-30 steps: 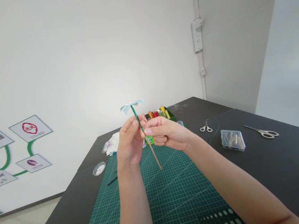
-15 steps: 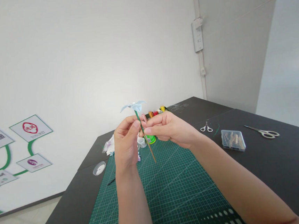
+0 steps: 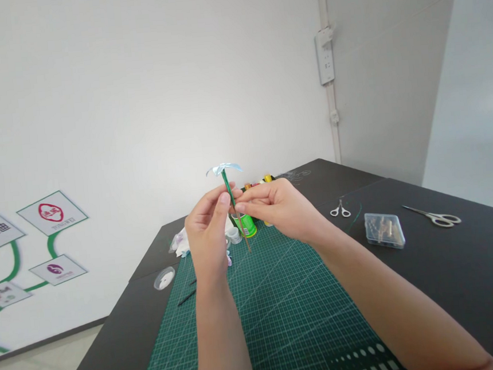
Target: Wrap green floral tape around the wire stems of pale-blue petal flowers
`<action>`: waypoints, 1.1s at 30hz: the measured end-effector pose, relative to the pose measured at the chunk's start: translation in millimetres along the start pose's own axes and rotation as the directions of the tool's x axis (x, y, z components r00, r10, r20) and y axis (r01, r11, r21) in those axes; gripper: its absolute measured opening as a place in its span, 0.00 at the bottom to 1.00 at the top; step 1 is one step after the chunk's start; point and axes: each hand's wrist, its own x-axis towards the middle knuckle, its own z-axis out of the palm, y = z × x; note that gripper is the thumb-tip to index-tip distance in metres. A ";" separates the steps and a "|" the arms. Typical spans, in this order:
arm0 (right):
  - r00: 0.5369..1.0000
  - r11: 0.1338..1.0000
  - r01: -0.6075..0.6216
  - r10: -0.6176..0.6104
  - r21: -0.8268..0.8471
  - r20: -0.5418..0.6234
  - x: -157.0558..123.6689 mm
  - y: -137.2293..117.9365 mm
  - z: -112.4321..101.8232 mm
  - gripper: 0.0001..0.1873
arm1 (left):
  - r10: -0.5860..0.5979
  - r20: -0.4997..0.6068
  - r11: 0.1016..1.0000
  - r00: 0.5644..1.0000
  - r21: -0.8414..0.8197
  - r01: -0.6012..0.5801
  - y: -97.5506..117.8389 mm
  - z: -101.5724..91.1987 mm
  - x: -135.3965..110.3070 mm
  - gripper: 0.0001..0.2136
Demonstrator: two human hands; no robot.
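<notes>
Black table (image 3: 451,259) against a white wall, green cutting mat (image 3: 284,320) at its near edge. Ribbon flower stick (image 3: 228,188) is held upright over the mat's far edge. Left hand (image 3: 207,234) and right hand (image 3: 281,208) both pinch its stem. Green bottle (image 3: 247,226) just behind. Clear plastic box (image 3: 384,230) and scissors (image 3: 437,217) toward the right edge.

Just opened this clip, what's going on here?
A person holds a thin stick upright above a green cutting mat, pinched between the fingers of the left hand and the right hand. Its upper part is wrapped in green, and a pale blue ribbon flower sits on top. On the dark table to the right lie small scissors, a clear plastic box and larger scissors.
</notes>
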 end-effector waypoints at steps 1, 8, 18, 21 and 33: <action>0.999 1.000 0.016 -0.016 -0.021 -0.036 -0.2 -0.7 -0.4 0.11 | -0.013 0.040 1.000 0.999 -0.021 0.014 -0.3 0.0 0.4 0.09; 0.982 0.953 0.087 -0.131 -0.291 -0.137 0.0 2.0 -3.8 0.12 | 0.092 0.128 0.952 0.987 0.278 -0.125 -3.6 5.6 -2.2 0.15; 0.970 0.803 0.189 -0.242 -0.565 -0.020 6.2 12.9 6.6 0.11 | 0.217 0.161 0.769 0.963 0.579 -0.270 -13.3 -1.0 1.7 0.19; 0.975 0.799 0.190 -0.224 -0.571 0.011 6.0 11.9 5.1 0.11 | 0.221 0.152 0.788 0.963 0.554 -0.268 -11.8 -3.9 2.6 0.18; 0.982 0.758 0.183 -0.174 -0.626 0.078 5.2 8.6 2.7 0.10 | 0.249 0.139 0.757 0.958 0.590 -0.282 -7.5 -7.3 2.8 0.20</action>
